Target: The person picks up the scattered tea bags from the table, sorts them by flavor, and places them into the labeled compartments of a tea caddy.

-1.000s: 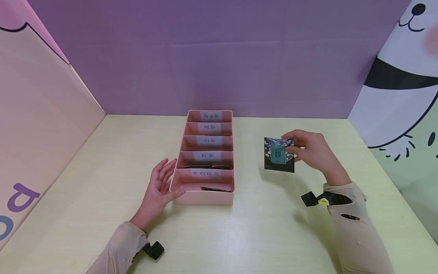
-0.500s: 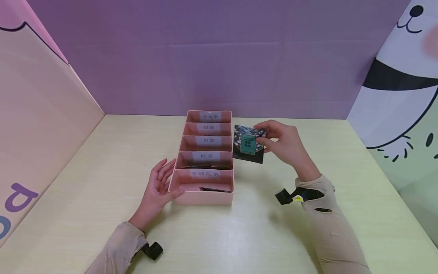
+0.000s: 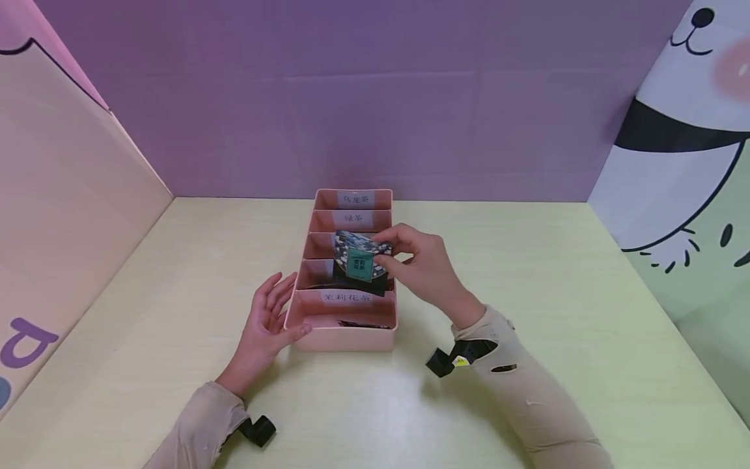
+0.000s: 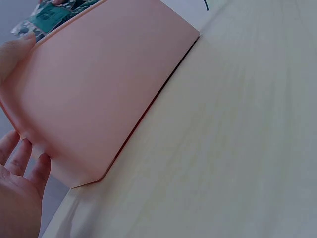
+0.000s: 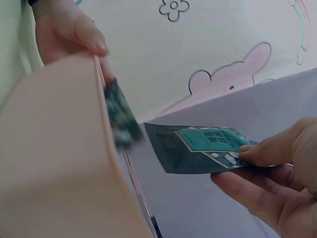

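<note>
My right hand (image 3: 424, 267) pinches a dark tea sachet (image 3: 359, 264) by its upper right edge, thumb in front. The sachet has a floral print and a green label. It hangs above the pink divided box (image 3: 346, 340), covering parts of the middle compartments in the head view. In the right wrist view, the sachet (image 5: 198, 148) is apart from the box wall (image 5: 64, 144). My left hand (image 3: 263, 329) rests at the box's front left corner, its thumb on the front rim and its fingers loosely spread against the side.
Each compartment has a white label (image 3: 347, 297) with Chinese writing. A thin dark packet (image 3: 363, 324) lies in the front compartment, and dark packets (image 3: 325, 285) show in the one behind it. The box stands on a pale table (image 3: 234, 234) before a purple wall (image 3: 375, 117).
My right hand has carried the sachet leftward from the table's right side to over the box. The left hand keeps its place at the box corner.
</note>
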The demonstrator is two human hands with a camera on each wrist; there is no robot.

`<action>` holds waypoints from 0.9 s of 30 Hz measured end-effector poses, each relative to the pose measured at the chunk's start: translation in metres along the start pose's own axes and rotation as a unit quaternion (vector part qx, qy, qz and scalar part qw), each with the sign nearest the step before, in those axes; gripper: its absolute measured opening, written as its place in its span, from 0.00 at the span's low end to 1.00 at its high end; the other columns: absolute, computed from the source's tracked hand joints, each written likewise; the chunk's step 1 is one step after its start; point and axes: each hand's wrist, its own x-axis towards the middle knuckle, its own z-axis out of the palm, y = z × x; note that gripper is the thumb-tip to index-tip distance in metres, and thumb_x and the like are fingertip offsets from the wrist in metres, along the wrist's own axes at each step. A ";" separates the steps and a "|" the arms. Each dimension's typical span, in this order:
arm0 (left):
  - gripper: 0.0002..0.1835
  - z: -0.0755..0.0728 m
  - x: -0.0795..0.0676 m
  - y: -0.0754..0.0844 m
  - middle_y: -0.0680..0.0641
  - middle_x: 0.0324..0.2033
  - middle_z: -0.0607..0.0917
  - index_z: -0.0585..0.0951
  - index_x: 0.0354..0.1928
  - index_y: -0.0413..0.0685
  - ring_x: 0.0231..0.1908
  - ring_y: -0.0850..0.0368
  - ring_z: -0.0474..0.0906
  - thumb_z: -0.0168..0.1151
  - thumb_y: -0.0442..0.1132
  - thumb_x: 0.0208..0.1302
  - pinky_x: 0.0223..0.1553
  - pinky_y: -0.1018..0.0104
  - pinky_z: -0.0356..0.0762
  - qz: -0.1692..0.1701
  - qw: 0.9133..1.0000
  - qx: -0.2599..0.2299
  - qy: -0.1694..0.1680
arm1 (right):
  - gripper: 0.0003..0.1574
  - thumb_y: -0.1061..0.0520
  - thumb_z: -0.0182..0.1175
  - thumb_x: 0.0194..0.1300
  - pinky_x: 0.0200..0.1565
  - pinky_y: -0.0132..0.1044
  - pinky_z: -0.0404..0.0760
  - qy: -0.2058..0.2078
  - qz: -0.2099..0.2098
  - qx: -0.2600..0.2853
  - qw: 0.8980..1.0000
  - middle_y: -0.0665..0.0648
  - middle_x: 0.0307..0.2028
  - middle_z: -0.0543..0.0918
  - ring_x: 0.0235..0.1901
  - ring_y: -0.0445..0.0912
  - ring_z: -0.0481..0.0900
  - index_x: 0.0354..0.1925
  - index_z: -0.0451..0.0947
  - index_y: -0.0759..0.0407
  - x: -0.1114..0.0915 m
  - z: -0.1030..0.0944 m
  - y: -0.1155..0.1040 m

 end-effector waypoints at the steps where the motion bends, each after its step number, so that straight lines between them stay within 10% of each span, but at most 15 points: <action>1: 0.50 0.000 0.000 0.000 0.43 0.75 0.57 0.48 0.76 0.51 0.68 0.67 0.60 0.65 0.20 0.58 0.65 0.78 0.60 0.000 1.000 0.000 0.001 | 0.14 0.72 0.67 0.60 0.24 0.36 0.83 -0.001 -0.009 0.006 1.000 0.62 0.39 0.86 0.29 0.49 0.82 0.45 0.80 0.67 0.000 0.005 -0.001; 27: 0.49 0.000 -0.003 0.000 0.52 0.71 0.62 0.49 0.74 0.50 0.69 0.61 0.60 0.64 0.19 0.57 0.64 0.76 0.62 0.032 0.999 -0.028 -0.013 | 0.07 0.66 0.68 0.61 0.35 0.27 0.81 -0.194 -0.097 -0.066 0.974 0.52 0.29 0.87 0.29 0.38 0.81 0.31 0.78 0.59 -0.021 0.062 -0.002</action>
